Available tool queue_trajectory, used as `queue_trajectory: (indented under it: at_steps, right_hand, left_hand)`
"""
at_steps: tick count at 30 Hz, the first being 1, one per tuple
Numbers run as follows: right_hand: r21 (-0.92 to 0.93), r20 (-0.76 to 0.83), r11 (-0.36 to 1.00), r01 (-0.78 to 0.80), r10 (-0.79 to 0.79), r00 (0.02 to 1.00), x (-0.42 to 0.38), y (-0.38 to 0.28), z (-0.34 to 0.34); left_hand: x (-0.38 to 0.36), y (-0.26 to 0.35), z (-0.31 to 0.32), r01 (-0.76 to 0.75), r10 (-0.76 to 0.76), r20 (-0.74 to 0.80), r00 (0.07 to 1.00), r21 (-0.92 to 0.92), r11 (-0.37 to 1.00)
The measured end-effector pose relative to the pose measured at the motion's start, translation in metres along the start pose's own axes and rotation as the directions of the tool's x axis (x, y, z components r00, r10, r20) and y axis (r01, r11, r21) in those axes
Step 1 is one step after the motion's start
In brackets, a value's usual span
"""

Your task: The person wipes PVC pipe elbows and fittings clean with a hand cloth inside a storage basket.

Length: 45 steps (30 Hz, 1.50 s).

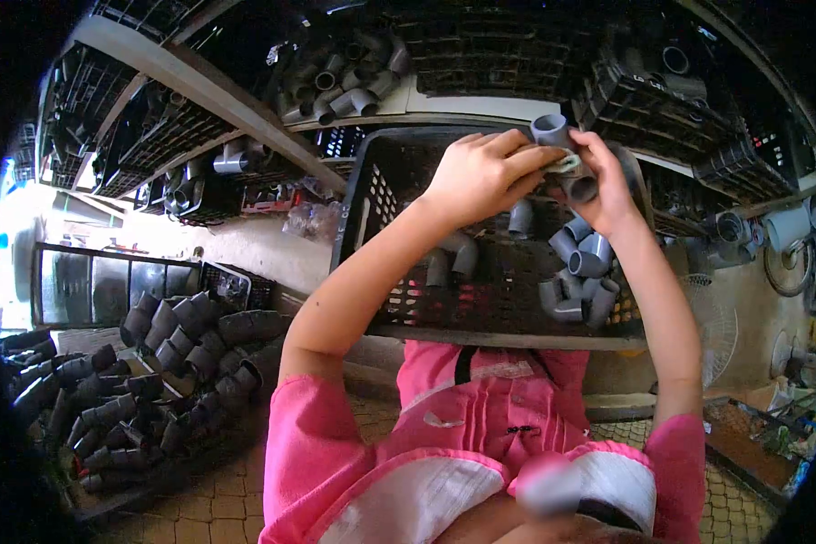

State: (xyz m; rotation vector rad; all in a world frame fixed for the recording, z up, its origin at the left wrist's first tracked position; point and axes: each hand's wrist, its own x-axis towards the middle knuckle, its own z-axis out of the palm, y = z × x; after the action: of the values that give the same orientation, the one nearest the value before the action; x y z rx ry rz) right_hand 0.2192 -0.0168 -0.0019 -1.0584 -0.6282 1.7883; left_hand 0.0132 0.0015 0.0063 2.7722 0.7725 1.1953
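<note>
Pink sleeves (335, 426) fill my near view; beyond them, my left hand (480, 172) and right hand (607, 186) both grasp a grey plastic pipe elbow fitting (562, 150) above the black slotted plastic crate (381, 208) of loose grey fittings (580, 272).

Both hands (539, 172) raised together, fingers curled.

Left hand (480, 172) and right hand (607, 186) gripping a grey pipe fitting (562, 154) over a black crate (372, 208), loose fittings (578, 272) inside
</note>
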Motion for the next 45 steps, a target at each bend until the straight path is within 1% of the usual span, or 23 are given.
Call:
queue_trajectory:
  at_steps: [1, 4, 5, 8, 10, 12, 14, 16, 18, 19, 20, 22, 24, 25, 26, 28, 29, 32, 35, 38, 40, 41, 45]
  right_hand:
    - [-0.027, -0.112, 1.0, 0.01, -0.013, 0.994, -0.005, 0.0, 0.007]
    - [-0.006, 0.021, 1.0, -0.01, 0.01, 1.0, -0.003, -0.003, 0.002]
    - [0.054, 0.065, 0.998, -0.022, 0.019, 0.998, -0.003, -0.004, 0.002]
    - [0.144, 0.134, 0.985, 0.093, -0.113, 0.985, -0.017, -0.016, 0.024]
    - [0.173, 0.162, 0.983, 0.067, -0.096, 0.982, -0.01, -0.012, 0.009]
    - [0.073, 0.042, 0.997, 0.024, -0.027, 0.999, -0.007, -0.006, 0.006]
    - [0.0, 0.079, 1.0, 0.012, -0.012, 0.997, -0.003, 0.006, 0.001]
    - [-0.101, 0.039, 0.995, 0.011, -0.007, 0.999, -0.002, 0.016, 0.001]
    - [-0.145, 0.061, 0.989, -0.017, 0.026, 0.998, -0.004, 0.012, 0.004]
    - [-0.185, 0.139, 0.983, -0.007, 0.033, 0.99, -0.002, 0.01, 0.001]
    - [-0.182, 0.1, 0.983, -0.01, 0.029, 0.995, -0.006, 0.009, 0.004]
    - [-0.284, 0.096, 0.957, 0.062, -0.036, 0.995, 0.0, 0.011, -0.005]
    - [-0.189, -0.07, 0.972, 0.143, -0.158, 0.985, 0.007, 0.016, 0.001]
    - [-0.145, -0.16, 0.972, 0.186, -0.209, 0.965, 0.009, 0.017, 0.006]
    - [-0.183, -0.095, 0.969, 0.164, -0.183, 0.978, 0.006, 0.017, 0.012]
    - [-0.261, 0.024, 0.957, 0.127, -0.125, 0.992, -0.009, 0.016, 0.025]
    - [-0.314, 0.076, 0.949, -0.006, 0.031, 0.997, 0.003, 0.022, 0.001]
    - [-0.333, 0.082, 0.943, 0.011, 0.017, 0.996, -0.012, 0.022, 0.023]
    - [-0.276, 0.007, 0.96, 0.052, -0.052, 0.999, -0.006, 0.02, 0.022]
    - [-0.199, -0.047, 0.978, 0.059, -0.07, 0.996, -0.002, 0.018, 0.023]
    - [-0.136, -0.059, 0.987, 0.084, -0.093, 0.994, 0.008, 0.018, 0.005]
    - [-0.164, -0.041, 0.984, 0.069, -0.077, 0.996, 0.013, 0.02, -0.011]
    - [-0.327, -0.057, 0.939, 0.103, -0.129, 0.99, 0.01, 0.019, -0.009]
  left_hand:
    - [0.001, -0.006, 0.002, -0.024, 0.026, -0.03, 0.999, 0.041, 0.999]
    - [0.0, -0.008, 0.002, -0.046, 0.052, -0.067, 0.996, 0.083, 0.996]
    - [-0.001, -0.005, 0.0, -0.034, 0.039, -0.093, 0.995, 0.054, 0.998]
    - [-0.003, -0.006, -0.002, -0.002, 0.01, -0.101, 0.995, 0.088, 0.996]
    - [-0.002, -0.011, -0.003, -0.032, 0.043, -0.128, 0.991, 0.085, 0.996]
    - [-0.006, -0.015, -0.001, -0.048, 0.066, -0.156, 0.986, 0.119, 0.992]
    - [-0.009, -0.008, -0.006, 0.051, -0.029, -0.17, 0.985, 0.126, 0.991]
    - [-0.004, -0.005, -0.013, 0.092, -0.062, -0.248, 0.967, 0.112, 0.989]
    - [0.001, -0.009, -0.015, 0.071, -0.045, -0.266, 0.963, 0.089, 0.993]
    - [0.002, -0.012, -0.016, 0.065, -0.039, -0.266, 0.963, 0.092, 0.994]
    - [0.002, -0.014, -0.016, 0.061, -0.035, -0.267, 0.963, 0.09, 0.994]
    - [0.0, -0.018, -0.01, 0.058, -0.032, -0.27, 0.962, 0.087, 0.995]
    - [-0.007, -0.017, -0.007, 0.023, -0.004, -0.213, 0.977, 0.088, 0.996]
    - [-0.01, -0.019, -0.002, -0.041, 0.055, -0.177, 0.983, 0.084, 0.996]
    - [-0.012, -0.023, 0.002, -0.102, 0.11, -0.132, 0.985, 0.061, 0.993]
    - [-0.009, -0.032, -0.005, -0.128, 0.135, -0.052, 0.99, 0.117, 0.985]
    - [-0.004, -0.034, -0.008, -0.091, 0.096, -0.097, 0.991, 0.052, 0.995]
    - [0.002, -0.041, -0.011, 0.004, 0.001, -0.095, 0.996, 0.056, 0.998]
    - [-0.007, -0.032, -0.009, 0.057, -0.061, -0.13, 0.99, -0.04, 0.998]
    - [-0.013, -0.027, -0.003, 0.085, -0.093, -0.125, 0.988, -0.065, 0.994]
    - [-0.013, -0.029, 0.001, 0.039, -0.043, -0.084, 0.996, -0.05, 0.998]
    - [-0.011, -0.029, 0.002, 0.024, -0.027, -0.06, 0.998, -0.06, 0.998]
    - [-0.008, -0.029, -0.01, -0.034, 0.032, -0.032, 0.999, -0.056, 0.998]
